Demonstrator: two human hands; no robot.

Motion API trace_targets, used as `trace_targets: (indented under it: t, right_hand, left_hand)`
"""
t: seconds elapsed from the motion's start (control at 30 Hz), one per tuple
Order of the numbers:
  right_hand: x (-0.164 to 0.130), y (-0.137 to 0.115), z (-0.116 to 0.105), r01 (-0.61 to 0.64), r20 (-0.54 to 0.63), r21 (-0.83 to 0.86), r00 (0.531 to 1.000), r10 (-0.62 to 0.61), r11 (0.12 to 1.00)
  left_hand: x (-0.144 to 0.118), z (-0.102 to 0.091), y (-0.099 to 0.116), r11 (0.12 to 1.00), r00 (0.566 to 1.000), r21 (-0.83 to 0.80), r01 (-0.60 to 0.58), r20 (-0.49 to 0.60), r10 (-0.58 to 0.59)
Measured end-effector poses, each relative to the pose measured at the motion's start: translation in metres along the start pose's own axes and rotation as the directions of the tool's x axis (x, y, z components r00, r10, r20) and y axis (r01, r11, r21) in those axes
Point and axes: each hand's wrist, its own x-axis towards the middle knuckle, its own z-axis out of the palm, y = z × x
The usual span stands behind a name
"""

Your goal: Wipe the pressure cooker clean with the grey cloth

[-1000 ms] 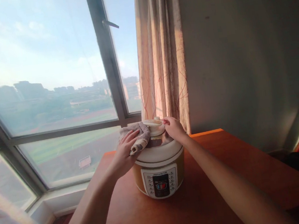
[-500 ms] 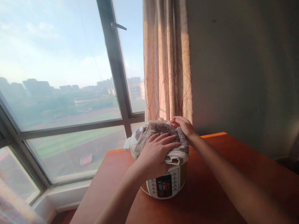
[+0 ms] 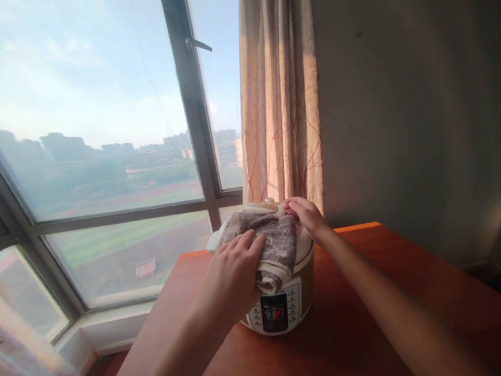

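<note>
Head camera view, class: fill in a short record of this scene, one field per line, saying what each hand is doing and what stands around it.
Appliance: electric cooker on a wooden table, control panel facing the camera
Cloth: grey-brown towel draped over the cooker's lid
Left hand: pressing on the towel at the lid's near side
Right hand: resting on the lid's top, at the towel's far edge
Behind: window and curtain

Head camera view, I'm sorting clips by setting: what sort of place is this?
Probably a room in a high flat: a cooker stands on a wooden table, beside a curtain and a big window over buildings.
</note>
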Motion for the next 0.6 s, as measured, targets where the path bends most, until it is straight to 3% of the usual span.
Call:
trace_targets:
  t: [0.17,0.43,0.6]
  right_hand:
    - [-0.007,-0.004,0.002,0.01,0.04,0.004,0.999,-0.01,1.0]
    - [-0.013,-0.014,0.002,0.074,0.165,-0.078,0.984,-0.06,0.994]
    - [-0.01,-0.009,0.003,0.067,0.161,-0.109,0.986,-0.049,0.992]
  left_hand:
    - [-0.006,-0.006,0.003,0.986,0.991,0.107,0.127,0.029,-0.131]
    - [0.03,0.019,-0.017,0.986,0.983,-0.005,-0.164,0.079,0.164]
    - [0.043,0.021,-0.017,0.984,0.984,-0.069,-0.167,0.046,0.17]
